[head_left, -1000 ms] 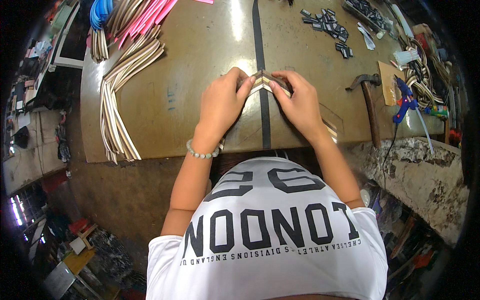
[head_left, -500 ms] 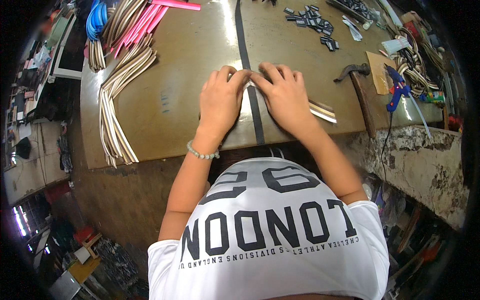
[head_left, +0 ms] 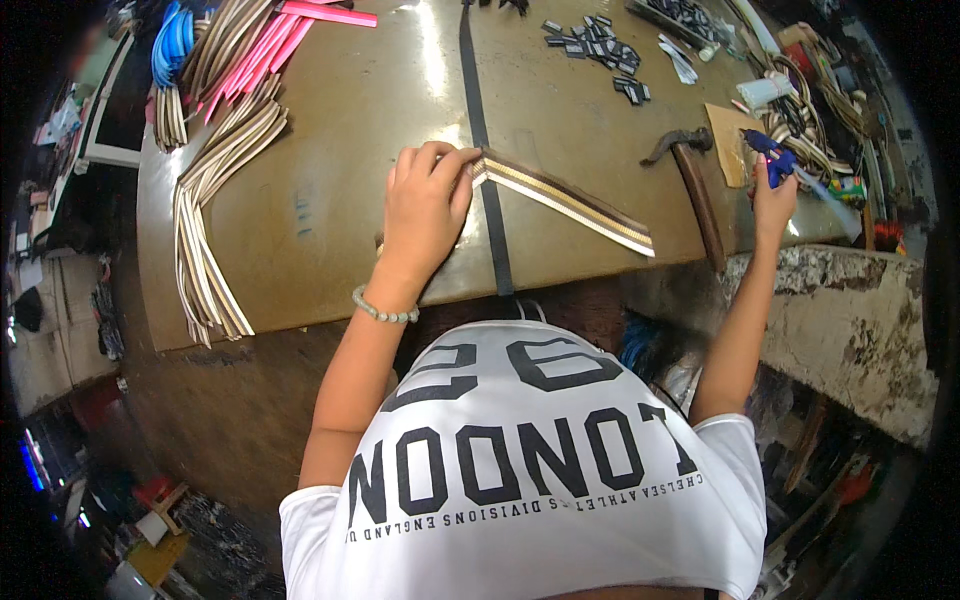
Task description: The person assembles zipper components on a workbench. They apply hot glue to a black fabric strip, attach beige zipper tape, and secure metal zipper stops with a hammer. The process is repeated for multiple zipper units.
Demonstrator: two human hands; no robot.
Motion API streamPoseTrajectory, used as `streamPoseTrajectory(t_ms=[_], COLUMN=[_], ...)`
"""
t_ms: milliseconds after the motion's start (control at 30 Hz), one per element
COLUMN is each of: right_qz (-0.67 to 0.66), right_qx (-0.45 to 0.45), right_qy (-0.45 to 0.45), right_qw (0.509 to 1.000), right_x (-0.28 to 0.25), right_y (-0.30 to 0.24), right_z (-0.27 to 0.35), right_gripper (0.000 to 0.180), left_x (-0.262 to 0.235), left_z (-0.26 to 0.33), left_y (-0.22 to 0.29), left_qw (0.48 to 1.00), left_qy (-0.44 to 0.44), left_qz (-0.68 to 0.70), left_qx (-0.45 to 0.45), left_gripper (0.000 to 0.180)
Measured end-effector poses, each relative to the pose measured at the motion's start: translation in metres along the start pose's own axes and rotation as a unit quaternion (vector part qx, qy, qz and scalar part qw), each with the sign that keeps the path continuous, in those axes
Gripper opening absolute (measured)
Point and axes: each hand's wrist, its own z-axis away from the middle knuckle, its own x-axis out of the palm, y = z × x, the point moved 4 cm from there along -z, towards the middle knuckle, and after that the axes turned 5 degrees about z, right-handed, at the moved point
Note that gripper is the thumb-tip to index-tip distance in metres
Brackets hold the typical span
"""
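My left hand point(head_left: 428, 205), with a beaded bracelet at the wrist, pinches a striped strap point(head_left: 570, 205) in brown, gold and white. From the fingertips the strap slants right and toward me across the table; its other part is mostly hidden under the hand. Beneath it a black strip point(head_left: 475, 95) runs front to back on the tabletop. At the right my right hand point(head_left: 773, 205) is closed round the handle of a blue glue gun point(head_left: 768, 150). A pale glue stick, blurred, sticks out behind the gun.
A hammer point(head_left: 697, 195) lies between the strap and the glue gun, near brown cardboard point(head_left: 724, 140). Small black pieces point(head_left: 600, 45) are scattered at the back. Striped strap bundles point(head_left: 200, 230), pink strips point(head_left: 260, 60) and a blue bundle point(head_left: 173, 45) lie left.
My right hand has left the strap, moved right and taken hold of the glue gun. My left hand still pinches the strap, whose right part is now exposed.
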Motion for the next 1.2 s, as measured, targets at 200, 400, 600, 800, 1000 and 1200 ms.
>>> streamPoseTrajectory(t_ms=[200, 400, 600, 800, 1000, 1200], right_qz=[-0.216, -0.089, -0.066, -0.056, -0.051, -0.252], right_qx=[-0.166, -0.278, -0.293, -0.314, -0.324, -0.102], right_qy=[-0.328, -0.365, -0.351, -0.346, -0.367, -0.452], right_qw=[0.905, 0.884, 0.887, 0.882, 0.871, 0.850], right_x=[0.039, 0.083, 0.082, 0.076, 0.061, 0.019], right_y=[-0.184, -0.230, -0.240, -0.225, -0.218, -0.175], right_z=[0.089, 0.111, 0.108, 0.118, 0.137, 0.111], right_gripper=[0.047, 0.055, 0.057, 0.060, 0.062, 0.039], left_x=[0.000, -0.002, -0.001, 0.000, 0.003, -0.003], left_z=[0.002, 0.002, 0.003, 0.002, 0.005, -0.001], left_y=[-0.008, -0.009, -0.010, -0.011, -0.012, -0.006], left_qw=[0.997, 0.996, 0.994, 0.994, 0.995, 0.997], left_qy=[0.009, 0.009, 0.018, 0.018, 0.021, -0.021], left_qz=[0.050, 0.063, 0.080, 0.080, 0.077, 0.052], left_qx=[-0.062, -0.068, -0.071, -0.069, -0.061, -0.046], left_gripper=[0.009, 0.011, 0.008, 0.008, 0.008, 0.014])
